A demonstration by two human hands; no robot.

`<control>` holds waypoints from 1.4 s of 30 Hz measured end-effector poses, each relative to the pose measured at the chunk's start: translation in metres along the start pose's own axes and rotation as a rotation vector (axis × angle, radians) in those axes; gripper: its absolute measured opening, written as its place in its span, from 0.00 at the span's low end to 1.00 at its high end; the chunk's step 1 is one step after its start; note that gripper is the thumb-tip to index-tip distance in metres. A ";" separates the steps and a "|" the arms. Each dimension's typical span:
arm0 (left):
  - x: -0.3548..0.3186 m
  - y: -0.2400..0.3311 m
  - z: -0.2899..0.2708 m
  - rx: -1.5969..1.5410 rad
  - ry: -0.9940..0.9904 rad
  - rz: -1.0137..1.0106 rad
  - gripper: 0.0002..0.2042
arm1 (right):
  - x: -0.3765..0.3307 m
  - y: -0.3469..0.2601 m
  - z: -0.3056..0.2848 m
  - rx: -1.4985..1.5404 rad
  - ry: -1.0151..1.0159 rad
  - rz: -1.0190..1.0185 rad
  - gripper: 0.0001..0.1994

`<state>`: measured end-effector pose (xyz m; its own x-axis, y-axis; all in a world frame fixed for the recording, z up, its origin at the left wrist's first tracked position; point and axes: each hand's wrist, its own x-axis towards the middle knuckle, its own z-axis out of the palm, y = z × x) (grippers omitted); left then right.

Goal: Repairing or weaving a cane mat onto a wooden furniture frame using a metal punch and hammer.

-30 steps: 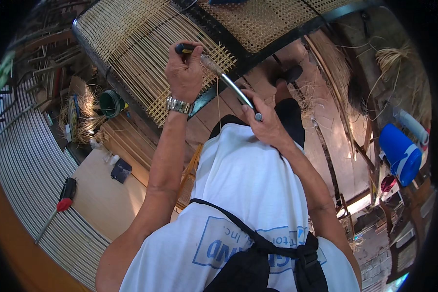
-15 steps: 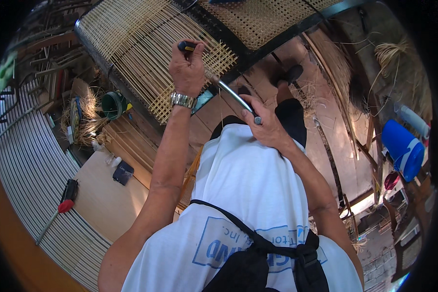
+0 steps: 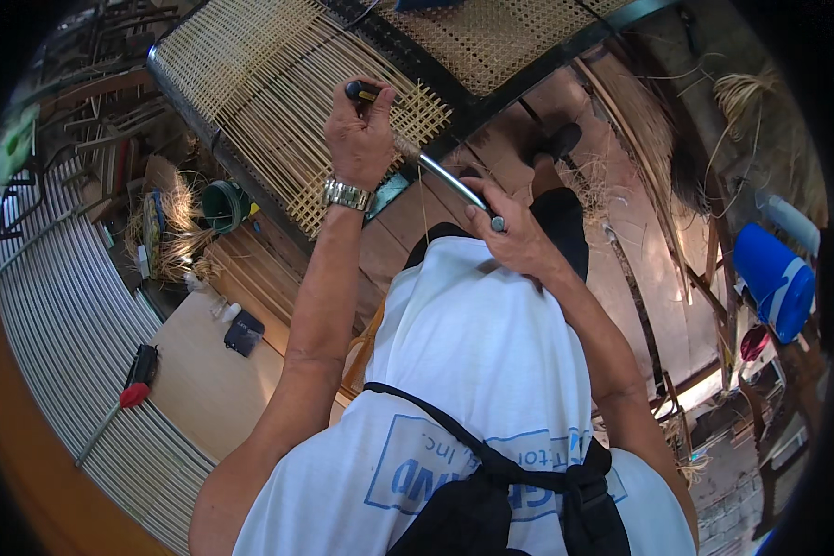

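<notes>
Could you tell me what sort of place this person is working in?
Probably a cane-weaving workshop: a half-woven rattan panel in a dark frame, loose strands of cane piled at the left, and a red-handled screwdriver lying on the bench.

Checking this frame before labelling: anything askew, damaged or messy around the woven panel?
Nothing looks damaged. The woven cane panel is only part-filled, with loose strand ends by the left hand, which grips a dark-handled tool. The right hand holds a metal rod. Cane scraps lie tangled beside the green pot.
</notes>
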<state>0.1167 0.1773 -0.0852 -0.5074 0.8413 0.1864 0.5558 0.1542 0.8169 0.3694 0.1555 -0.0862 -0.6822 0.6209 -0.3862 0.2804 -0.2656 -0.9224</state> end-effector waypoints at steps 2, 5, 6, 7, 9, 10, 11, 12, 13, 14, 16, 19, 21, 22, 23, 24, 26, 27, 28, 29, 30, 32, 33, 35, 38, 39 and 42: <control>-0.005 -0.008 0.006 0.019 -0.030 -0.042 0.12 | -0.001 0.006 0.003 -0.028 0.001 -0.042 0.19; -0.005 -0.010 0.012 0.000 -0.032 -0.047 0.12 | 0.002 0.011 0.002 -0.076 -0.027 -0.129 0.19; -0.004 -0.008 0.013 0.000 -0.034 -0.047 0.12 | 0.004 0.011 0.000 -0.097 -0.056 -0.174 0.19; -0.004 -0.006 0.013 0.013 -0.029 -0.025 0.11 | 0.004 0.010 -0.002 -0.096 -0.055 -0.174 0.19; -0.005 0.001 0.010 0.029 -0.027 -0.002 0.11 | 0.006 -0.006 -0.008 -0.100 0.088 0.066 0.20; -0.007 0.004 0.006 -0.005 -0.027 -0.031 0.11 | 0.005 0.004 -0.006 -0.107 0.100 -0.102 0.20; -0.008 0.006 0.003 -0.040 -0.025 -0.060 0.11 | 0.003 0.003 -0.008 -0.105 0.100 -0.103 0.20; -0.008 0.005 0.004 -0.059 -0.020 -0.032 0.11 | -0.001 0.001 -0.009 -0.069 0.013 -0.089 0.20; -0.010 0.003 0.006 -0.057 -0.021 -0.030 0.11 | -0.006 -0.002 -0.010 -0.034 -0.073 -0.075 0.20; -0.012 0.000 0.008 -0.031 -0.034 -0.055 0.11 | -0.009 -0.009 -0.009 -0.024 -0.080 -0.012 0.20; -0.013 -0.007 0.011 -0.010 -0.043 -0.083 0.11 | -0.007 -0.007 -0.010 -0.042 -0.106 -0.041 0.20; -0.013 -0.007 0.014 0.037 -0.033 -0.041 0.11 | -0.003 0.001 -0.010 -0.058 0.011 -0.042 0.20; -0.011 0.000 0.013 -0.065 -0.007 -0.044 0.11 | -0.004 -0.003 -0.012 -0.071 0.155 -0.008 0.20; -0.011 0.001 0.012 -0.067 -0.008 -0.046 0.11 | -0.009 -0.008 -0.015 -0.076 0.074 0.012 0.20; -0.012 0.002 0.009 -0.083 -0.005 -0.041 0.11 | -0.013 -0.011 -0.017 -0.080 -0.008 0.032 0.20; -0.013 0.002 0.008 -0.099 -0.002 -0.036 0.11 | -0.017 -0.002 -0.014 -0.060 -0.044 -0.015 0.20; -0.017 0.002 0.011 -0.064 -0.023 -0.043 0.11 | -0.023 -0.002 -0.013 -0.082 -0.075 -0.004 0.20; -0.018 0.002 0.012 -0.028 -0.044 -0.048 0.10 | -0.024 -0.002 -0.013 -0.104 -0.105 0.004 0.20; -0.019 0.002 0.013 -0.027 -0.041 -0.048 0.10 | -0.022 -0.003 -0.014 -0.105 -0.108 0.003 0.20; -0.020 0.003 0.015 0.009 -0.062 -0.045 0.10 | -0.021 -0.004 -0.015 -0.098 -0.119 0.002 0.19; -0.021 0.004 0.015 0.045 -0.082 -0.042 0.10 | -0.020 -0.005 -0.017 -0.090 -0.131 0.001 0.19; -0.021 0.006 0.014 0.029 -0.081 -0.047 0.10 | -0.017 -0.006 -0.018 -0.082 -0.141 0.001 0.19; -0.022 0.007 0.013 0.014 -0.076 -0.052 0.10 | -0.015 -0.008 -0.016 -0.098 -0.025 0.054 0.19; -0.021 0.011 0.011 -0.042 -0.041 -0.045 0.10 | -0.016 -0.007 -0.015 -0.113 0.093 0.105 0.19; -0.022 0.015 0.008 -0.063 -0.037 -0.042 0.10 | -0.025 -0.005 -0.015 -0.106 0.018 -0.070 0.19; -0.022 0.016 0.008 -0.027 -0.069 -0.047 0.09 | -0.027 -0.006 -0.015 -0.107 -0.022 -0.029 0.19; -0.026 0.016 0.015 -0.075 -0.046 -0.019 0.09 | -0.029 -0.008 -0.017 -0.114 -0.068 0.006 0.20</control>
<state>0.1483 0.1652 -0.0853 -0.4852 0.8620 0.1468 0.4951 0.1324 0.8587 0.3983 0.1524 -0.0682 -0.7235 0.5668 -0.3939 0.3571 -0.1810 -0.9164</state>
